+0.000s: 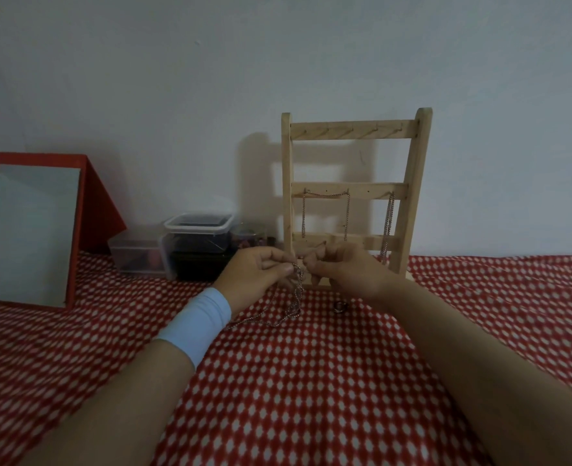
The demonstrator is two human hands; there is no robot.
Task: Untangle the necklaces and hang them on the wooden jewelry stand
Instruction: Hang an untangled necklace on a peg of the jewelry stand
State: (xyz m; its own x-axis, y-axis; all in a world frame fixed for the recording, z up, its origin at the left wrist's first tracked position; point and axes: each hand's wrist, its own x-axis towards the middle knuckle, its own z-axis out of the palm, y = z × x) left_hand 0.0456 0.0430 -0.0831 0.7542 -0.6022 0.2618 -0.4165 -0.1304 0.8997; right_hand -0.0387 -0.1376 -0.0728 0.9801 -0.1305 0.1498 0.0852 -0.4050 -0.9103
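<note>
A wooden jewelry stand [354,129] with three rungs leans against the wall at centre right. One silver chain [325,196] drapes across two hooks of the middle rung, and another chain [388,227] hangs at its right end. In front of the stand's base, my left hand [256,274] and my right hand [348,270] both pinch the top of a tangled silver necklace [296,297]. The necklace dangles between them, its tail trailing left on the cloth. A pale blue band wraps my left wrist.
A red and white patterned cloth [311,381] covers the surface. A red-framed mirror [30,230] leans at the far left. Clear plastic boxes [197,237] stand left of the stand. A small ring-like object [340,306] lies on the cloth below my right hand.
</note>
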